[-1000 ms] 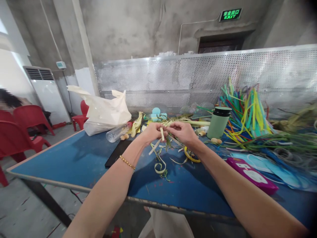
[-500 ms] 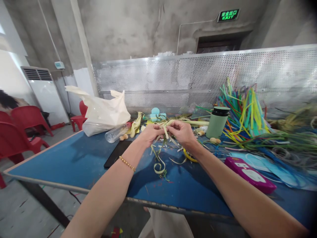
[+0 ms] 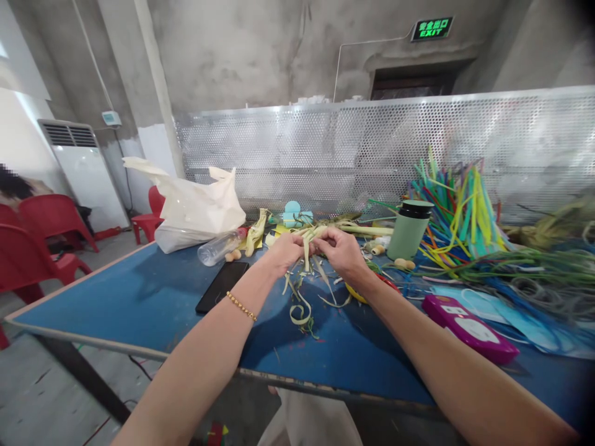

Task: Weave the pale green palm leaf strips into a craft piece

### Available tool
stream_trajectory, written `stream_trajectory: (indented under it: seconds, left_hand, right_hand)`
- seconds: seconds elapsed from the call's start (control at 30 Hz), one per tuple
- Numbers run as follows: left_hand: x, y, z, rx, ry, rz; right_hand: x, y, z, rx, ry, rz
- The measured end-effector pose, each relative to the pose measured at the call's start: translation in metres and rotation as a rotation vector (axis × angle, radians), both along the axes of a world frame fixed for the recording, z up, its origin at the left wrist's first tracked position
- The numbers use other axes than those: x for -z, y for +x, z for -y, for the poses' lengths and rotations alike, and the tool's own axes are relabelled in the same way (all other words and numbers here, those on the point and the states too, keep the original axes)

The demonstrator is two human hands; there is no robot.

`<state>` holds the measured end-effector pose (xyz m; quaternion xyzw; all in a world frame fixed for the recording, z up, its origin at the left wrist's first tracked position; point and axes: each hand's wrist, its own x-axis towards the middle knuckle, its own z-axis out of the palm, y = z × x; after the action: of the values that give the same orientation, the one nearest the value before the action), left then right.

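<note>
Both hands meet over the middle of the blue table (image 3: 153,310). My left hand (image 3: 287,253), a gold bead bracelet at its wrist, pinches pale green plant strips (image 3: 307,253) that look like split leaf or stalk. From the other side my right hand (image 3: 341,251) pinches the same bundle, fingertips close to the left ones. One strip hangs down between the hands. Beneath them lie thin scraps and a curled strip (image 3: 301,314). A yellow ring-shaped item (image 3: 356,293) is partly hidden by my right wrist.
Left of my hands are a black phone (image 3: 222,288), a clear bottle (image 3: 219,248) and a white plastic bag (image 3: 199,210). To the right stand a green cup (image 3: 409,232), a purple box (image 3: 469,328), masks (image 3: 506,313) and colourful strips (image 3: 469,210). A perforated metal screen (image 3: 288,148) rises behind.
The strip between my hands now hangs lower and straighter. My fingers have shifted slightly on the bundle; both arms stay nearly in place.
</note>
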<state>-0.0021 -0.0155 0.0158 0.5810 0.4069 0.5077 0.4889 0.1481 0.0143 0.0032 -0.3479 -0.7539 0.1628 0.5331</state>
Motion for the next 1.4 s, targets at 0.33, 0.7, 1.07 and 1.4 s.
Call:
stream_trajectory:
  seconds: [0.33,0.7,1.07,1.4]
  left_hand:
    - [0.006,-0.002,-0.006,0.032,0.044,-0.013]
    - [0.006,-0.009,-0.013,0.155,-0.074,0.221]
    - [0.012,-0.003,-0.015,0.095,-0.067,0.111]
    - [0.010,-0.003,-0.012,0.069,-0.049,0.027]
  right_hand:
    - [0.002,0.000,-0.001,-0.013,-0.075,-0.068]
    - [-0.011,0.000,0.010,-0.180,-0.201,-0.206]
    - [0.001,0.001,-0.002,-0.006,-0.136,-0.070]
    - [0.004,0.001,-0.004,0.043,-0.087,-0.012]
